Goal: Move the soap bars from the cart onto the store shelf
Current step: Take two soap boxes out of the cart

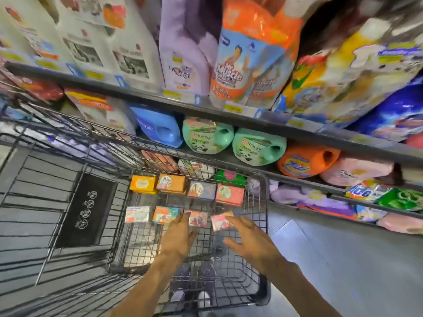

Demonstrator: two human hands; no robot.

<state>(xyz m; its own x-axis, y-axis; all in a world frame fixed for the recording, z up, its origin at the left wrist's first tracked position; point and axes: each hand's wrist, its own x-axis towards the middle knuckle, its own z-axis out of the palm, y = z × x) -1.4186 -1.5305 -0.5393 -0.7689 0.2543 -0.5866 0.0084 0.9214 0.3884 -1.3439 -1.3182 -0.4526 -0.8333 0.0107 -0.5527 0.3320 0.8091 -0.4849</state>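
Both forearms reach down into the wire cart (263,202). The left hand (177,236) is spread, fingers straight, its fingertips at the edge of a red-and-pink soap bar (198,218); it grips nothing. The right hand (248,239) is likewise released, fingers extended, the tips touching or just over a pink soap bar (220,221); which of the two cannot be told.

The soap bars lie on the cart floor in two rows. Near row: a white box (138,214), an orange-and-blue box (165,215), then the two at the hands. Far row: a yellow box (143,184), an orange box (171,183), a grey-blue box (202,191) and a pink box (229,194). None has reached the shelf.

Assessment: small cardboard cartons, probably light and stiff, glossy faces possibly slick. A pinch across the two long sides, thumb opposite fingers, looks soundest; the corners would dent under hard squeezing.

Beyond the cart, the store shelf (251,116) carries green jugs (258,145) and an orange jug (306,161).
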